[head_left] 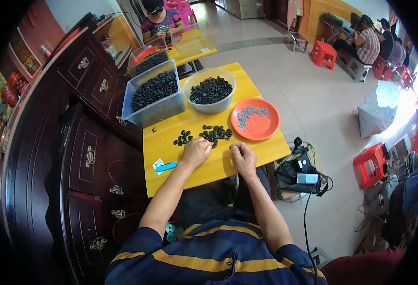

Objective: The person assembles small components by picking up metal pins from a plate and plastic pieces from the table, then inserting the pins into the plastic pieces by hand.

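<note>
My left hand (197, 151) rests over the yellow table with its fingers curled in, beside a loose pile of small round black pieces (215, 135). Closed too, thumb against the bent forefinger, my right hand (243, 159) is just right of that pile. Whatever either hand pinches is too small or hidden to make out. A smaller cluster of black pieces (183, 137) lies to the left. Beyond the pile, an orange-red plate (259, 131) carries small grey bits (247, 114).
A clear rectangular bin (164, 114) and a round tub (213, 110), both full of black pieces, occupy the table's (266, 153) far side. A blue tool (166, 166) lies at left. Dark drawers (88, 161) flank the table; cabled gear (307, 178) sits right. Other people sit farther off.
</note>
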`<state>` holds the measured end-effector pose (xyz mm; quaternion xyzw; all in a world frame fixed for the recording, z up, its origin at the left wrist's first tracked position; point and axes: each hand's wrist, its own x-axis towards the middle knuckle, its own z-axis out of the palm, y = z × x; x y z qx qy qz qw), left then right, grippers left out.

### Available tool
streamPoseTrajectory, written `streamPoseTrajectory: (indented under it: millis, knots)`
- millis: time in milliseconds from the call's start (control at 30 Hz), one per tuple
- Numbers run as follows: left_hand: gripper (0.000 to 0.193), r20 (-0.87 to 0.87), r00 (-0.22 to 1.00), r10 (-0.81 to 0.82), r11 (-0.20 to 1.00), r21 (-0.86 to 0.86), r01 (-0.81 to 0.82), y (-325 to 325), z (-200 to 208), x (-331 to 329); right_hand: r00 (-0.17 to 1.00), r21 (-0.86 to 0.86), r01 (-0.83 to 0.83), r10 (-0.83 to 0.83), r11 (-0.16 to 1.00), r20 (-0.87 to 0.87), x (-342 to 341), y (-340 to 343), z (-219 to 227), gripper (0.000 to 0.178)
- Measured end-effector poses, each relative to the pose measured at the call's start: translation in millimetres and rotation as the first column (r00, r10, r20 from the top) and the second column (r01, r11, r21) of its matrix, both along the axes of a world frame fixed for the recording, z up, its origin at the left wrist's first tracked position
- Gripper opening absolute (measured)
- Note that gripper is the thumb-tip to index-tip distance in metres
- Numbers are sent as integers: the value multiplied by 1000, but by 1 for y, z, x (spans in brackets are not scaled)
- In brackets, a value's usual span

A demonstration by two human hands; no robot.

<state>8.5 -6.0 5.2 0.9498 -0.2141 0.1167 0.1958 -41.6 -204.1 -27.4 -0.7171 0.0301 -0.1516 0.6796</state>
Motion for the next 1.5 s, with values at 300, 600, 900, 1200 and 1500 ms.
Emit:
streamPoseTrajectory:
  millis: [300, 600, 900, 1200, 1500]
  knots:
    - [7, 151, 989, -12, 997, -70, 23, -4, -7, -21, 999, 34, 10, -11, 999, 32, 4, 1, -4, 15]
    - [7, 214, 971, -111, 994, 24, 109, -7, -12, -73, 999, -85, 24, -20, 996, 48, -1, 1, 1, 15]
    - [21, 208, 967, -144, 988, 89, 127, -17, 11, -108, 1000, -33, -14, 14, 999, -15, -2, -1, 4, 16]
    - [18, 205, 950, -234, 972, 10, 237, -14, -8, -119, 999, -68, 19, -16, 998, 39, -1, -1, 3, 16]
    - [8, -332, 940, -84, 596, -772, -220, -35, 3, -72, 973, 363, -183, 222, 914, -68, -18, 7, 9, 23]
